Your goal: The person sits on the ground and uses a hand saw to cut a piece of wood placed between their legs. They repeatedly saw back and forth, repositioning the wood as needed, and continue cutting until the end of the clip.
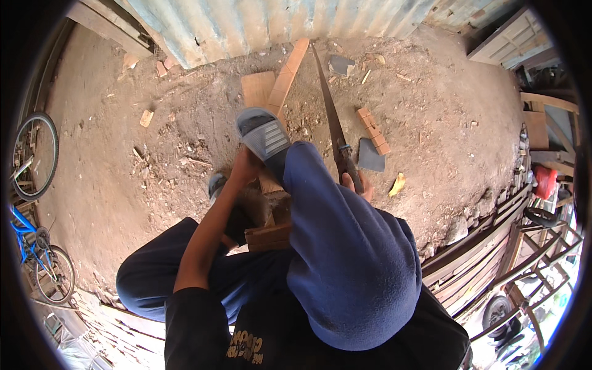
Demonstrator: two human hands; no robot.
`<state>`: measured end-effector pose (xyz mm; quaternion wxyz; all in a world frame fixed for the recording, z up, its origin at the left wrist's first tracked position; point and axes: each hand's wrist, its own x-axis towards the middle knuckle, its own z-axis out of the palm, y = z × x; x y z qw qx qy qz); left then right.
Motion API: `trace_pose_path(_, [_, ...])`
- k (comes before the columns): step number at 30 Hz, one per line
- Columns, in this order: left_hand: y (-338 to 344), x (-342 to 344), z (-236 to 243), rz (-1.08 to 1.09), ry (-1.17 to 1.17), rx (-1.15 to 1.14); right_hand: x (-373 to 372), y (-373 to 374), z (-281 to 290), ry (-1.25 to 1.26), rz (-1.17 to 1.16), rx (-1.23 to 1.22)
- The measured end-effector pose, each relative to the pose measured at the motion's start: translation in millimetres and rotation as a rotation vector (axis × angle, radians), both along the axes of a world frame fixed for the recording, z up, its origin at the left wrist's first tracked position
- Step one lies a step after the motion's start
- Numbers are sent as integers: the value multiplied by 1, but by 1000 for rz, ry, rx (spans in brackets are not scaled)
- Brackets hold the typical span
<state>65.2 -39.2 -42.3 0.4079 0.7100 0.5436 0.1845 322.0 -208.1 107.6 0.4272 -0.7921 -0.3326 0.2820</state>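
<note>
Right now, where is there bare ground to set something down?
Mostly bare dirt lies left, between the blue bicycle and wood scraps, and right, between the scored wood block and stones. It is crowded around the slide sandal, scored plank and handsaw.

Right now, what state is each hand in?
Left hand: partly hidden by the gray slide sandal; grip can't be told.
Right hand: closed, holding a handsaw.
</note>
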Motion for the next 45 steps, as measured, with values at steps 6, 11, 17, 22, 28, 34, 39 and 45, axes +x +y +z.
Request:
trace_pose_path(6, [-15, -6, 11, -269, 677, 105, 1, 14, -9, 5, 116, -39])
trace_pose_path(11, [1, -11, 25, -194, 603, -262, -10, 32, -38, 145, 209, -33])
trace_pose_path(17, [91, -14, 91, -553, 636, -744, -22, 66, -47, 54, 262, 33])
trace_pose_path(22, [120, -8, 112, -227, 691, 10, -26, 80, -43, 33, 335, 9])
trace_pose_path(28, [127, 28, 114, -275, 543, 23, -26, 75, -44, 32, 310, 6])
trace_pose_path(34, [152, 76, 79, -289, 313, 2, -24, 77, -45, 27, 328, -11])
trace_pose_path(39, [132, 106, 57, -269, 589, 7, -23, 79, -42, 69, 301, -18])
trace_pose_path(45, [130, 107, 67, -280, 606, -32, -13, 76, -41, 77, 370, -39])
